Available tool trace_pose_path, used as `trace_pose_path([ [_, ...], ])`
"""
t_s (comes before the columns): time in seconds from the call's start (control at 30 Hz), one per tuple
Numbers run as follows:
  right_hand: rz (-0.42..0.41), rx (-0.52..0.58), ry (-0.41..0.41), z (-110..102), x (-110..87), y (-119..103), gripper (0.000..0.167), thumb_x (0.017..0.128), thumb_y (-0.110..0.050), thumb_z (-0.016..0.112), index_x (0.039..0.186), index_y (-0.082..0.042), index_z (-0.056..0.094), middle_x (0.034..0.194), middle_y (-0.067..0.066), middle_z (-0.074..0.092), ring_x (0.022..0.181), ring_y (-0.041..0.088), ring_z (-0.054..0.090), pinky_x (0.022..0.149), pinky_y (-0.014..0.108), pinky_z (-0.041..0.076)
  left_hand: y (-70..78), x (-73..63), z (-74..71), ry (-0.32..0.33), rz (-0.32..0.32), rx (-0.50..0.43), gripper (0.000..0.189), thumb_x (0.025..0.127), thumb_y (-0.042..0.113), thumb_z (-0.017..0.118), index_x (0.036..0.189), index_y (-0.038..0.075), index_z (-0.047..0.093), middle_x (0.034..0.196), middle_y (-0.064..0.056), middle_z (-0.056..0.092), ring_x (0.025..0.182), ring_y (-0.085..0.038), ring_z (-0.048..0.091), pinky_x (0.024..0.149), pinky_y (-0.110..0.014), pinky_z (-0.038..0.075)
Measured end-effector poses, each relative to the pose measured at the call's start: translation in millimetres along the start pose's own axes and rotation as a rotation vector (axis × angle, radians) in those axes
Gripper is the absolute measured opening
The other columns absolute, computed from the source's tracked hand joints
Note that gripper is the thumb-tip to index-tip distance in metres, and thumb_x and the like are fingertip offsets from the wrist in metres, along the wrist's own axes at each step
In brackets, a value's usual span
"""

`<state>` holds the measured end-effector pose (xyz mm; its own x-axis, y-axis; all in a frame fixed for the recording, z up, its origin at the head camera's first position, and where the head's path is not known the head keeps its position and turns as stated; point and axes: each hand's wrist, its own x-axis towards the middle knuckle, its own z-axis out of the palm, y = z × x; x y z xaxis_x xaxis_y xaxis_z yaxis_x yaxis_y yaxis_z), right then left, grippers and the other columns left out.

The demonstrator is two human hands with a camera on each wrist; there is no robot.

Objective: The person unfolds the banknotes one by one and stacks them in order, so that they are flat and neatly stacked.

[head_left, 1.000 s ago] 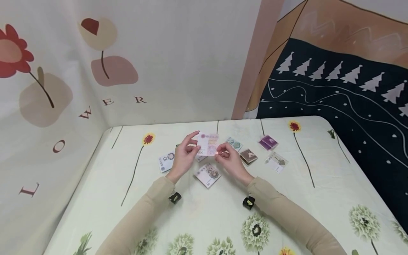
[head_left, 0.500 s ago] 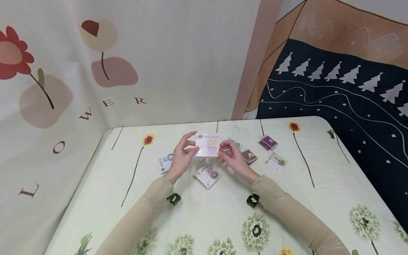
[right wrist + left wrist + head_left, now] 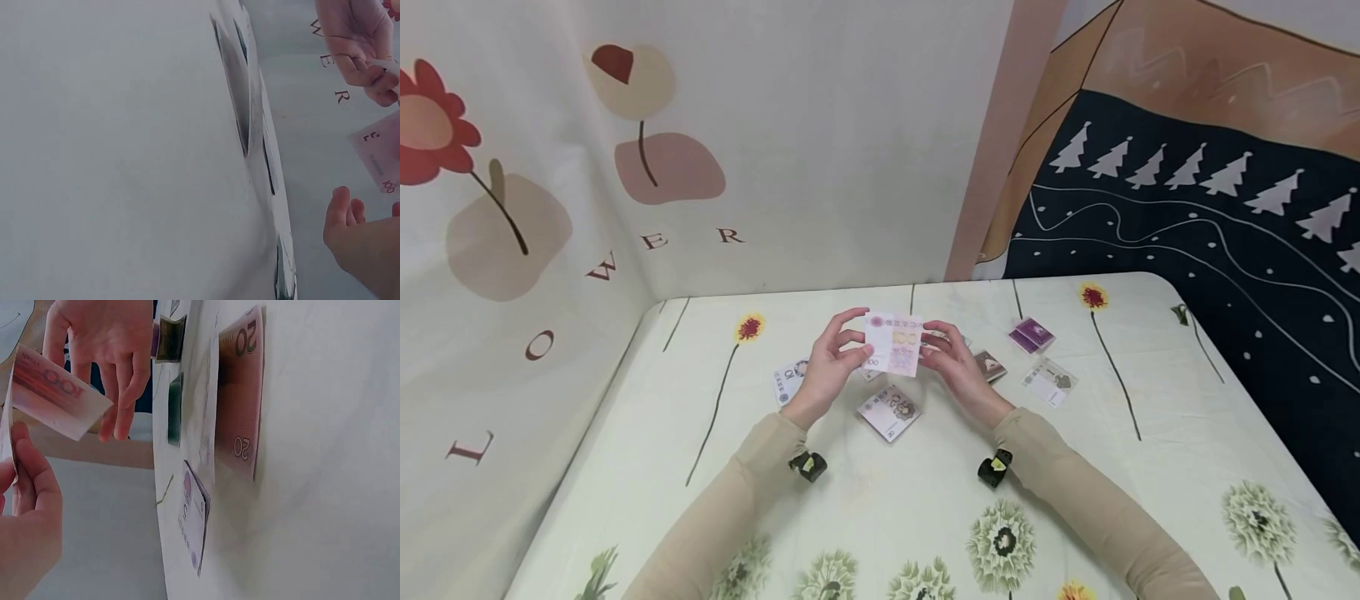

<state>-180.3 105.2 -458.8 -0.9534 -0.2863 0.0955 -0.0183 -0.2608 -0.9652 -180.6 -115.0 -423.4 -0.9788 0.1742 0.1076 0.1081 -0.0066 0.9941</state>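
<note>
Printed fabric [image 3: 820, 167] backed a floral-covered bench [image 3: 887, 487]. Over its far middle, the left hand [image 3: 829, 367] pinched a pink 100 banknote [image 3: 895, 343]; the right hand [image 3: 958, 367], fingers loose, was just beside it. The left wrist view alone showed the reddish 20 face of a folded banknote [image 3: 240, 406].

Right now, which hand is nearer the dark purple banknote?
Right. In the head view, the right hand is left of the dark purple banknote, apart from it; the left hand is farther left, holding the pink 100 note.
</note>
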Motion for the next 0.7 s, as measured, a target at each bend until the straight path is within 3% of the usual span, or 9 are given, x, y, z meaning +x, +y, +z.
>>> trace_pose_path([
  [0.13,0.025,0.077,-0.008,1,-0.3,-1,0.048,0.091,0.005,0.042,0.137,0.005,0.028,0.131,0.025,0.041,0.105,0.018,0.056,0.101,0.04,0.042,0.6,-0.8,-1.1,-0.022,-0.015,-0.047,0.058,0.088,-0.008,0.059,0.14,0.015,0.047,0.094,-0.015,0.057,0.068,-0.014,0.061,0.07,-0.03,0.053],
  [0.3,0.023,0.083,-0.038,3,-1.5,-4,0.046,0.094,0.002,0.045,0.137,0.005,0.029,0.134,0.027,0.042,0.104,0.018,0.059,0.1,0.039,0.044,-1.0,-0.2,-3.1,-0.001,-0.024,-0.075,0.059,0.088,-0.01,0.058,0.141,0.013,0.046,0.092,-0.011,0.058,0.068,-0.013,0.062,0.069,-0.026,0.053],
  [0.53,0.016,-0.04,-0.026,2,-1.0,-8,0.048,0.091,0.003,0.048,0.136,0.005,0.035,0.138,0.021,0.04,0.11,0.021,0.055,0.094,0.035,0.048,-1.1,0.7,-8.5,0.049,-0.038,-0.075,0.057,0.089,-0.011,0.058,0.14,0.013,0.047,0.093,-0.013,0.059,0.074,-0.014,0.066,0.075,-0.026,0.054],
  [0.7,-0.005,-0.132,0.003,-1,0.1,-10,0.046,0.091,0.0,0.053,0.135,0.005,0.043,0.138,0.018,0.043,0.105,0.019,0.057,0.091,0.032,0.049,-1.1,0.5,-10.9,0.071,-0.056,-0.069,0.057,0.09,-0.01,0.057,0.141,0.013,0.046,0.093,-0.01,0.059,0.076,-0.013,0.065,0.075,-0.025,0.054],
])
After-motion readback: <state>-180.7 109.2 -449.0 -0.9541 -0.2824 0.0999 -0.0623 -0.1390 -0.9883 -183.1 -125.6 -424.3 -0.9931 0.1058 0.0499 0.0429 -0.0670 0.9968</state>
